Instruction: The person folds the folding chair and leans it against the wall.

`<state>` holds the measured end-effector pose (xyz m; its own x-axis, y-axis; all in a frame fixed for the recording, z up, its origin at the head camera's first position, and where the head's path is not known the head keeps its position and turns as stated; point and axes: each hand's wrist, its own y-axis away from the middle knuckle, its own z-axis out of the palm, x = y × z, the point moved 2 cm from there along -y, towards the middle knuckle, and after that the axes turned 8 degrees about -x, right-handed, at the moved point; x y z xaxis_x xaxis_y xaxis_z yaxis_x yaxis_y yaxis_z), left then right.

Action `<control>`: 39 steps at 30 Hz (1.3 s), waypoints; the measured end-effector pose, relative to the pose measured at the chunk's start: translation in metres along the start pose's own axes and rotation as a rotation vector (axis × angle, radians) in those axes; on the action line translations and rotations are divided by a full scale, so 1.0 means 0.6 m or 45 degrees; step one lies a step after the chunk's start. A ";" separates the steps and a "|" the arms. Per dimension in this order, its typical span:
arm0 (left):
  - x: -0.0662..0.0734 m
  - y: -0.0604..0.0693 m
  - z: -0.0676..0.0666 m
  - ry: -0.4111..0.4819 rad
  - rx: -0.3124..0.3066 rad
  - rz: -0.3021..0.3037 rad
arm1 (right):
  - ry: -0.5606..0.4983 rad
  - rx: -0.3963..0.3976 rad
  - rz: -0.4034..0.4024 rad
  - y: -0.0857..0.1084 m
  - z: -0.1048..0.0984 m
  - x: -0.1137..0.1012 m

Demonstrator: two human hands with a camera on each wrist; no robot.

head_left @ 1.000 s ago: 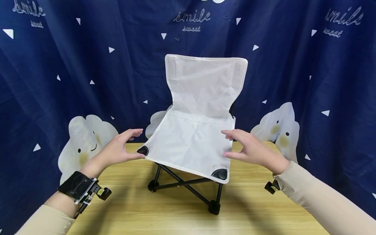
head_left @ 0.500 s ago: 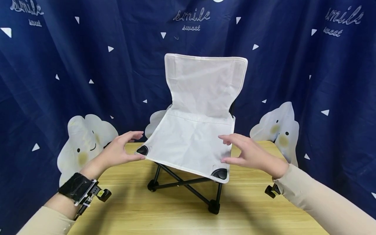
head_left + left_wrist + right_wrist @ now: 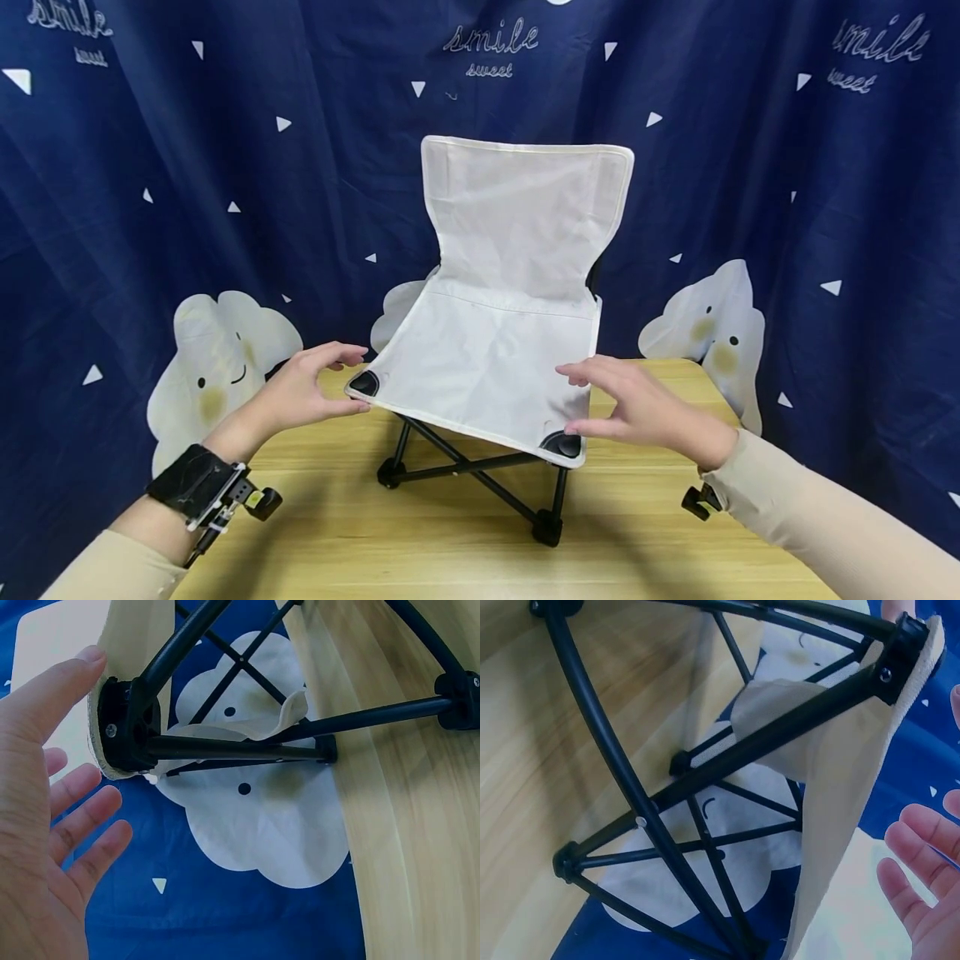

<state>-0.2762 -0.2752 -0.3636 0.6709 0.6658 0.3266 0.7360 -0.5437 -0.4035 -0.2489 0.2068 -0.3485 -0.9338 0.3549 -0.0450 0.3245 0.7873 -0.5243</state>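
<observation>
A white fabric folding chair (image 3: 487, 358) with black tube legs stands unfolded on the wooden table, turned slightly to one side. Beside its front left corner is my left hand (image 3: 303, 387), fingers spread and gently bent, the thumb tip at the black corner patch (image 3: 365, 383). The left wrist view shows that thumb (image 3: 79, 664) at the seat's edge by a black corner joint (image 3: 127, 727). My right hand (image 3: 645, 404) hovers at the seat's right side, thumb by the front right patch (image 3: 562, 444). Its fingers (image 3: 922, 847) are loosely bent and hold nothing in the right wrist view.
A dark blue curtain (image 3: 337, 208) with white triangles and cloud faces hangs close behind the chair. Wood-grain tabletop (image 3: 420, 550) extends under and in front of the legs. Crossed black tubes (image 3: 645, 825) run beneath the seat.
My right hand has moved down along the seat's right side toward the front corner. The left hand has dropped very slightly. The chair stays in place.
</observation>
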 end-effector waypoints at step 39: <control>-0.007 0.008 0.015 0.047 0.032 0.097 | -0.130 -0.035 -0.077 0.016 0.029 -0.033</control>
<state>-0.2760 -0.2759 -0.3748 0.7280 0.6037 0.3250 0.6805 -0.5786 -0.4495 -0.2301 0.1990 -0.3673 -0.9618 0.2544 -0.1014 0.2701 0.8197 -0.5051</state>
